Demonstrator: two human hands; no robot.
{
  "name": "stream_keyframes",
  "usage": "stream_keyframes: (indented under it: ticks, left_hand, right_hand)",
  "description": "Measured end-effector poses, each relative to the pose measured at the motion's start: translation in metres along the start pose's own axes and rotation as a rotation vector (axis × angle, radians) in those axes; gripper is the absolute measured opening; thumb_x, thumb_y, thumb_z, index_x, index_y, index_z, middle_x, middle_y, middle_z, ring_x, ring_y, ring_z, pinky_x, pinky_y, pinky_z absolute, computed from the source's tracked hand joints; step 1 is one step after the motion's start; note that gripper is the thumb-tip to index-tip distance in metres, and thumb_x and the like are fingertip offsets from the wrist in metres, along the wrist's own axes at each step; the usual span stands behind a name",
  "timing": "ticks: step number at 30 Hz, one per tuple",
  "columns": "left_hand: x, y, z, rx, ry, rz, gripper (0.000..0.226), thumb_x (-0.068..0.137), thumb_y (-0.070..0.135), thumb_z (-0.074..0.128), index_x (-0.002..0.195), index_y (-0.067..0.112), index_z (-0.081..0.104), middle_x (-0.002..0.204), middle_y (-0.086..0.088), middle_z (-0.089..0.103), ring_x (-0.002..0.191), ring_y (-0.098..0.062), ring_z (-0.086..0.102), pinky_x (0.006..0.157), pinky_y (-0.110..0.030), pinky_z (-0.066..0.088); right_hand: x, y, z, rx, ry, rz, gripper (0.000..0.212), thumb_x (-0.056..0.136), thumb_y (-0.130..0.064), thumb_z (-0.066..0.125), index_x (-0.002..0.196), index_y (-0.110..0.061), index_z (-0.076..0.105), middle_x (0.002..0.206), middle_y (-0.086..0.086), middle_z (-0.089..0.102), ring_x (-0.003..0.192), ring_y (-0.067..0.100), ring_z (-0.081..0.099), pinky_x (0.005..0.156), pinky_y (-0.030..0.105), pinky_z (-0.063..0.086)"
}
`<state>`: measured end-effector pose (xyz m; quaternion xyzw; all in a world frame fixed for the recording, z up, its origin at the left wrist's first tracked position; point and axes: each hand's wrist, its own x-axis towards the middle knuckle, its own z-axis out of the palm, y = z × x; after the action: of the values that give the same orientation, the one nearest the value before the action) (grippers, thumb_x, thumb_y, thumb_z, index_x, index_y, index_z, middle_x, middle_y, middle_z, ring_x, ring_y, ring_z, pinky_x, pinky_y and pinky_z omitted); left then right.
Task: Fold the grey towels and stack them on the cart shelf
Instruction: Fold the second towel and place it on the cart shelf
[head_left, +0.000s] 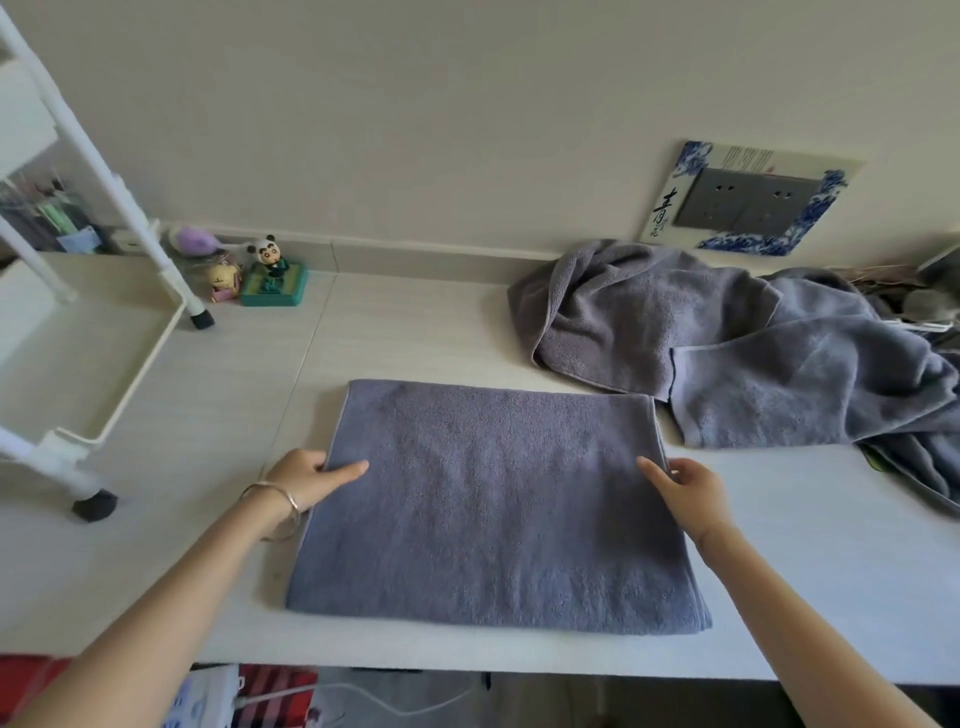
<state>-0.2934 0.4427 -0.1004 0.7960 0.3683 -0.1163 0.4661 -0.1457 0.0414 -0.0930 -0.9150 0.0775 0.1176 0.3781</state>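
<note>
1. The left hand (311, 478) pinches the left edge of the towel (493, 509): one digit lies flat on top and the others curl at the hem.
2. The right hand (685, 488) holds the right edge in the same way, with one digit stretched over the cloth and the rest bent round the border. Whether they reach underneath cannot be told.
3. A thin metal bangle (280, 499) circles the left wrist.
4. The towel is grey-blue terry with a soft nap. It is folded into a flat rectangle with stitched hems.
5. It lies on the table (831, 545), a pale matt top with faint grain, just in front of the person.
6. Its long axis runs left to right, with a long edge nearest the person.
7. A crumpled pile (727, 343) of the same grey terry sits behind and to the right, near the towel's far corner.
8. The white cart (104, 415) stands on the table at the left, with thin tube legs, black feet and a rimmed shelf.
9. Small figurines (270, 260) stand by the cream wall (467, 130), which carries a grey socket plate (748, 200) framed in blue and white.
</note>
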Motion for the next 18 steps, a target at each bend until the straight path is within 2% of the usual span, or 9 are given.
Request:
stream_keyframes:
  ticks: [1, 2, 3, 5, 7, 9, 13, 16, 18]
  left_hand:
    - [-0.010, -0.005, 0.003, 0.014, -0.001, 0.025, 0.042, 0.076, 0.044, 0.073, 0.059, 0.016, 0.047, 0.058, 0.002, 0.051, 0.055, -0.016, 0.049, 0.053, -0.024, 0.034]
    - [-0.017, -0.008, 0.007, -0.011, -0.001, 0.074, 0.030, 0.082, 0.036, 0.069, 0.066, 0.016, 0.053, 0.064, 0.002, 0.057, 0.062, -0.015, 0.056, 0.056, -0.025, 0.039]
    - [-0.024, -0.009, 0.010, -0.061, 0.004, 0.118, 0.018, 0.086, 0.031, 0.065, 0.081, 0.014, 0.061, 0.077, 0.001, 0.064, 0.077, -0.018, 0.063, 0.066, -0.026, 0.046]
    - [-0.033, -0.014, 0.014, -0.131, 0.067, 0.192, 0.022, 0.091, 0.024, 0.060, 0.108, 0.010, 0.061, 0.104, -0.006, 0.067, 0.101, -0.025, 0.063, 0.084, -0.031, 0.048]
    - [-0.034, -0.018, 0.017, -0.120, 0.118, 0.188, 0.028, 0.092, 0.020, 0.058, 0.115, 0.005, 0.059, 0.112, -0.012, 0.065, 0.106, -0.028, 0.060, 0.087, -0.031, 0.045]
    - [-0.032, -0.020, 0.020, -0.087, 0.090, 0.128, 0.029, 0.092, 0.022, 0.058, 0.115, 0.004, 0.060, 0.113, -0.012, 0.065, 0.105, -0.028, 0.061, 0.086, -0.030, 0.044]
    - [-0.025, -0.005, 0.015, -0.164, 0.063, -0.001, 0.032, 0.087, 0.041, 0.061, 0.097, 0.012, 0.065, 0.096, -0.005, 0.066, 0.089, -0.023, 0.061, 0.078, -0.028, 0.045]
    - [-0.011, 0.010, 0.013, -0.323, 0.069, -0.025, 0.031, 0.085, 0.041, 0.065, 0.098, 0.013, 0.066, 0.096, -0.005, 0.067, 0.092, -0.025, 0.063, 0.083, -0.032, 0.049]
    - [-0.004, 0.013, 0.021, -0.325, 0.162, 0.077, 0.023, 0.087, 0.030, 0.065, 0.101, 0.011, 0.064, 0.098, -0.006, 0.068, 0.094, -0.027, 0.064, 0.083, -0.035, 0.050]
  right_hand:
    - [-0.008, 0.005, -0.001, -0.005, -0.019, -0.002, 0.039, 0.084, -0.038, 0.066, 0.065, -0.008, 0.051, 0.061, 0.007, 0.050, 0.064, 0.025, 0.050, 0.055, 0.031, 0.033]
    - [-0.013, 0.009, -0.001, -0.024, -0.032, -0.004, 0.044, 0.085, -0.035, 0.065, 0.059, -0.009, 0.042, 0.055, 0.005, 0.043, 0.059, 0.024, 0.044, 0.052, 0.031, 0.028]
    - [-0.016, 0.012, 0.001, -0.033, -0.033, -0.018, 0.045, 0.087, -0.032, 0.064, 0.058, -0.009, 0.039, 0.054, 0.004, 0.042, 0.059, 0.024, 0.043, 0.052, 0.032, 0.028]
    - [-0.021, 0.013, 0.005, -0.025, 0.003, -0.060, 0.033, 0.090, -0.027, 0.061, 0.069, -0.005, 0.048, 0.064, 0.007, 0.051, 0.069, 0.027, 0.050, 0.060, 0.033, 0.036]
    - [-0.023, 0.013, 0.009, -0.017, 0.024, -0.070, 0.030, 0.092, -0.027, 0.058, 0.081, 0.000, 0.053, 0.077, 0.013, 0.058, 0.077, 0.032, 0.055, 0.068, 0.036, 0.041]
    - [-0.021, 0.015, 0.013, -0.048, -0.004, -0.051, 0.032, 0.092, -0.029, 0.058, 0.078, -0.001, 0.051, 0.079, 0.016, 0.059, 0.079, 0.033, 0.056, 0.070, 0.036, 0.041]
    - [-0.014, 0.005, 0.011, 0.003, 0.006, -0.017, 0.035, 0.088, -0.038, 0.062, 0.086, -0.004, 0.055, 0.078, 0.009, 0.055, 0.079, 0.026, 0.052, 0.070, 0.033, 0.039]
    - [-0.004, -0.011, 0.012, 0.035, 0.000, -0.022, 0.032, 0.088, -0.035, 0.062, 0.084, -0.004, 0.054, 0.078, 0.010, 0.056, 0.081, 0.027, 0.054, 0.073, 0.035, 0.042]
    - [-0.002, -0.014, 0.020, 0.004, 0.030, -0.074, 0.028, 0.092, -0.028, 0.057, 0.095, -0.001, 0.055, 0.089, 0.016, 0.060, 0.090, 0.035, 0.058, 0.081, 0.041, 0.044]
